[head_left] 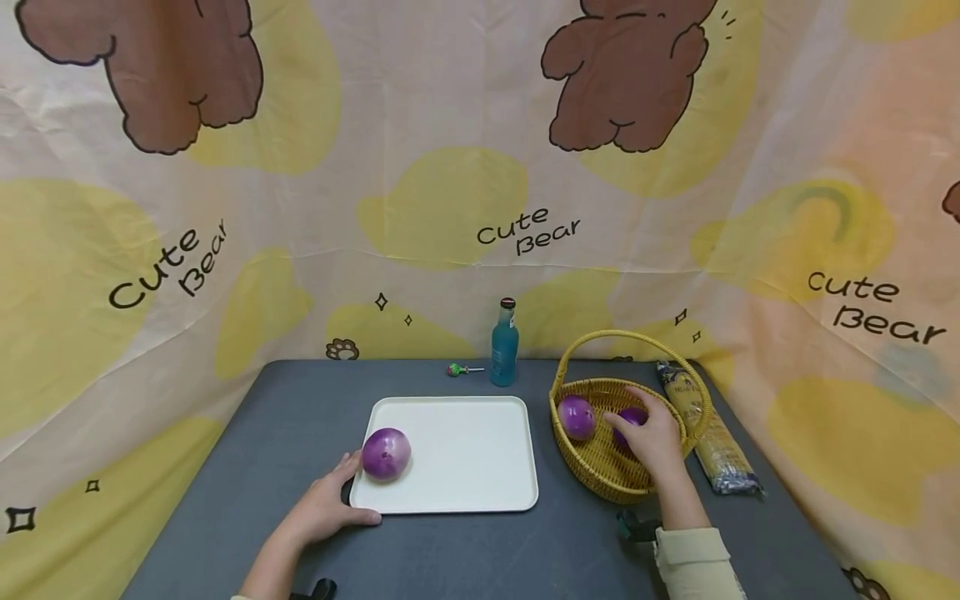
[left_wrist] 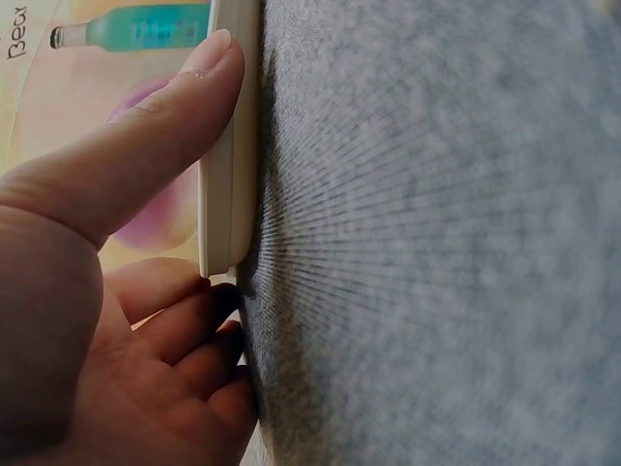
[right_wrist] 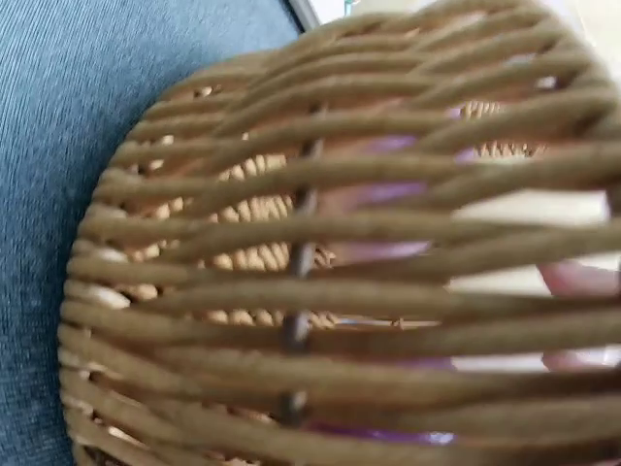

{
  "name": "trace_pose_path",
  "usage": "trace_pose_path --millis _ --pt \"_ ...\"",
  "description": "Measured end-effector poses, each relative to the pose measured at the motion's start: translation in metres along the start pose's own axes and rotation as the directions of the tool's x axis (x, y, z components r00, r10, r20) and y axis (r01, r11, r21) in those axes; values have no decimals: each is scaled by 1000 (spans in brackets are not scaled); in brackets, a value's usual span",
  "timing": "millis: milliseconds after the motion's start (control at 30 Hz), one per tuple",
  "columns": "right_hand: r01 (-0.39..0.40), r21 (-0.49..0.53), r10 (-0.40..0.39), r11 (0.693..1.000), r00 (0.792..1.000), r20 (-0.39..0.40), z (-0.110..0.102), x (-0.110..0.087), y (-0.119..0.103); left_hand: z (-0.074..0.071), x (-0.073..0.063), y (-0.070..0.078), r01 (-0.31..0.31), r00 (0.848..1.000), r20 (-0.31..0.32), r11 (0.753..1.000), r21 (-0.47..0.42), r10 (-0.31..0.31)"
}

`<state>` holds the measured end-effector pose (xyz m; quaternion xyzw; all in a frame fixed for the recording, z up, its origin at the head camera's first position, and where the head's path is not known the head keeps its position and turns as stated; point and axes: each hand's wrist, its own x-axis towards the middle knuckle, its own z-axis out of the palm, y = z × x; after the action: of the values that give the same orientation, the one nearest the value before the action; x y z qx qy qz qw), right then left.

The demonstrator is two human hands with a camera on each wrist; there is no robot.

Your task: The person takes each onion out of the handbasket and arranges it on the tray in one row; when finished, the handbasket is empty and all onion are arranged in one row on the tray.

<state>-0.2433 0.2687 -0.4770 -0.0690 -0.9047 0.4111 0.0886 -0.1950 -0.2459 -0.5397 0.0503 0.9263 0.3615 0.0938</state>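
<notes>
My left hand (head_left: 327,504) grips the near left corner of a white tray (head_left: 465,458). In the left wrist view its thumb (left_wrist: 184,116) lies along the rim and the other fingers curl at the corner. On the tray's left side sits a round purple onion (head_left: 386,455), close to my fingertips. My right hand (head_left: 654,433) reaches into a yellow wicker basket (head_left: 600,487), thumb and fingers spread about a second purple onion (head_left: 632,417), which they partly hide. Another purple onion (head_left: 577,417) lies left in the basket. Basket weave (right_wrist: 291,243) blocks most of the right wrist view.
A blue bottle (head_left: 505,346) stands behind the tray, with a lollipop (head_left: 459,370) lying to its left. Right of the basket lies a long yellow packet (head_left: 716,446). The basket's handle (head_left: 622,335) arches above it. A printed cloth hangs behind the grey table (head_left: 300,417).
</notes>
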Motion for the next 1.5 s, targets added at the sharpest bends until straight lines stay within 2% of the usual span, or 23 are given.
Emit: trace_pose_path --millis 467,633,800,1067,1500 --pt "-70 -100 76 993 995 64 5 6 14 0 -1 -1 0 1000 2 1000 11 0" --pt "-87 -138 103 987 988 115 4 6 15 0 -1 -1 -2 1000 2 1000 5 2" --pt "-108 -186 134 977 982 133 5 5 14 0 0 -2 5 1000 7 1000 8 -5" --pt "-141 -172 153 975 986 62 7 2 16 -1 1 -1 8 1000 8 1000 17 -8" --pt "-91 -121 90 988 996 -20 3 -8 5 -1 2 -2 4 1000 8 1000 22 -4"
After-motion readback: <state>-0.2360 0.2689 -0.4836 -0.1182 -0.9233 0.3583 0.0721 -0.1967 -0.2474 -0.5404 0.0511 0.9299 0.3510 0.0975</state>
